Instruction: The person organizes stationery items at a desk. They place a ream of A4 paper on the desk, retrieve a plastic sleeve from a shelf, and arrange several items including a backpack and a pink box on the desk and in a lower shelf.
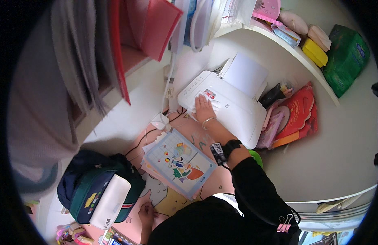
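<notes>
A white printer (238,116) stands at the back of the desk with blank paper (244,73) upright in its rear feeder. On its top, my right hand (204,107) presses a white wipe (215,105) under its fingers, beside a small red-and-white sticker (209,94). My right wrist carries a bracelet and a strapped black device (218,153). Lower left, my left hand (147,214) rests on the pink desk mat with its fingers curled in and nothing visible in them. It is close to a dark blue and green backpack (84,196).
Illustrated sheets or booklets (182,163) lie in front of the printer near a white adapter (160,121) and loose cables. Red paper items (295,116) lean right of it. A curved shelf (295,51) holds a green pack (345,59). Grey fabric (74,53) hangs at left.
</notes>
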`<act>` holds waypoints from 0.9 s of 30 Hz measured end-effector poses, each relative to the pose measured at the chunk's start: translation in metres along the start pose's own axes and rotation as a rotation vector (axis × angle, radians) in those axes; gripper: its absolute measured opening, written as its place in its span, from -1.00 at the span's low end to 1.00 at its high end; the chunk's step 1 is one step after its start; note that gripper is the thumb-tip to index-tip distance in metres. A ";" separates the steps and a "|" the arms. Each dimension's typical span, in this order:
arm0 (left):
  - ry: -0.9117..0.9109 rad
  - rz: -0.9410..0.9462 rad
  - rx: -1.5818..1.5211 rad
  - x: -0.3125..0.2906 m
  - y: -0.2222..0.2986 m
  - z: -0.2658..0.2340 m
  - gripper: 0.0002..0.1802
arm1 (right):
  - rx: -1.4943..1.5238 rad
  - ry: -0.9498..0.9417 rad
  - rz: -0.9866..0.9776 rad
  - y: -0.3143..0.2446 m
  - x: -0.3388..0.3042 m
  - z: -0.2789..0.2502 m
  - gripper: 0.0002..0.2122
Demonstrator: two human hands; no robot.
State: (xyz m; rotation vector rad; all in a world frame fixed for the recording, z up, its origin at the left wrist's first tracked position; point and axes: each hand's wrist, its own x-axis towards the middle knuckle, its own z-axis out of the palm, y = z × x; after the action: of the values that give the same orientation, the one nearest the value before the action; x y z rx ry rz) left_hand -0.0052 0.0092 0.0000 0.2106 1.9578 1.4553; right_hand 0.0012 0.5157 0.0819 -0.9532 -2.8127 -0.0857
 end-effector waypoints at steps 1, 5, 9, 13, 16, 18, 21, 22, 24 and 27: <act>0.045 -0.134 -0.178 0.000 0.002 0.003 -0.88 | -0.004 0.000 -0.003 -0.007 0.012 0.004 -0.30; 0.080 0.100 0.122 -0.001 -0.003 0.002 -0.87 | -0.065 0.050 0.007 -0.037 0.050 0.017 -0.32; 0.144 0.026 0.350 0.013 -0.029 -0.006 -0.85 | -0.069 0.025 0.040 -0.053 0.075 0.023 -0.32; 0.105 0.155 0.235 0.021 -0.042 -0.009 -0.85 | -0.018 0.042 0.040 -0.052 0.071 0.023 -0.34; 0.106 0.084 0.143 0.014 -0.033 -0.006 -0.88 | 0.028 0.044 0.044 -0.046 0.053 0.018 -0.41; 0.103 0.072 0.058 0.008 -0.024 -0.003 -0.89 | 0.022 0.060 0.054 -0.039 0.035 0.013 -0.37; 0.079 0.099 0.148 0.006 -0.013 -0.001 -0.92 | 0.015 0.082 0.083 -0.022 0.003 0.004 -0.35; 0.056 0.123 0.104 0.004 -0.010 -0.001 -0.93 | 0.008 0.046 0.106 -0.016 -0.008 0.001 -0.35; 0.018 0.068 0.026 0.000 -0.007 0.000 -0.93 | 0.020 0.057 0.151 -0.003 -0.034 -0.003 -0.35; -0.059 0.107 0.109 -0.002 0.000 -0.001 -0.92 | 0.035 0.055 0.228 0.018 -0.072 -0.010 -0.34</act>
State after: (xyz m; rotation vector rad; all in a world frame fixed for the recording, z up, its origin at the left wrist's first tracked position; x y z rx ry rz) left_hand -0.0042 0.0071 0.0010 0.4078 2.0063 1.3933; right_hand 0.0702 0.4859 0.0789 -1.2352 -2.6261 -0.0334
